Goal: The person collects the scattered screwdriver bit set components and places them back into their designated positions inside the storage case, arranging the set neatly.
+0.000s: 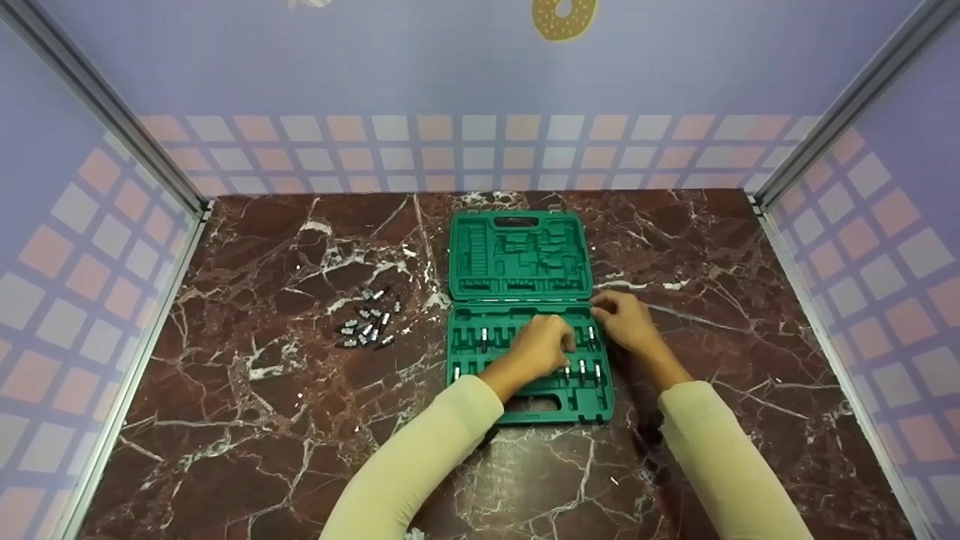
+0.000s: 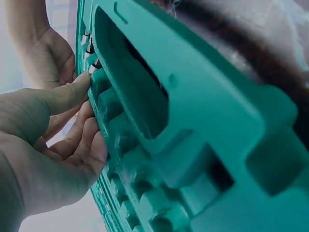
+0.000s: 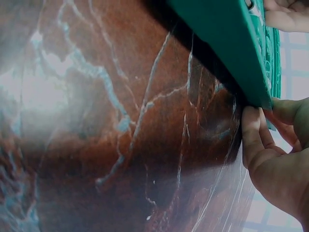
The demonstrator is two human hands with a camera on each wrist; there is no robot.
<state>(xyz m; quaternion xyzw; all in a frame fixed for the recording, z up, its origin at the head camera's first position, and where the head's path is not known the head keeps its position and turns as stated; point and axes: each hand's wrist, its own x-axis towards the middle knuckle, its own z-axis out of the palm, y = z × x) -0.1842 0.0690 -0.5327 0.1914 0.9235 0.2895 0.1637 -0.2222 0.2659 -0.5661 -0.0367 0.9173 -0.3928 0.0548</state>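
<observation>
A green plastic case [image 1: 577, 411] lies open flat on the table, its lid half [image 1: 480, 225] away from me. Several silver bit sockets stand in the near half's slots, one bit socket [image 1: 484, 339] at the upper left and another bit socket [image 1: 591, 337] at the upper right. My left hand [image 1: 536, 349] is over the near half, fingers curled, thumb tip at the slots in the left wrist view beside a bit socket [image 2: 97, 63]; I cannot tell whether it holds one. With thumb above and fingers below, my right hand [image 1: 626, 322] pinches the case's right edge near the hinge.
A loose pile of bit sockets [image 1: 365, 330] lies on the dark red marbled table [image 1: 247, 420], left of the case. Purple walls with a checked band enclose the table at the back [image 1: 480, 75] and on both sides.
</observation>
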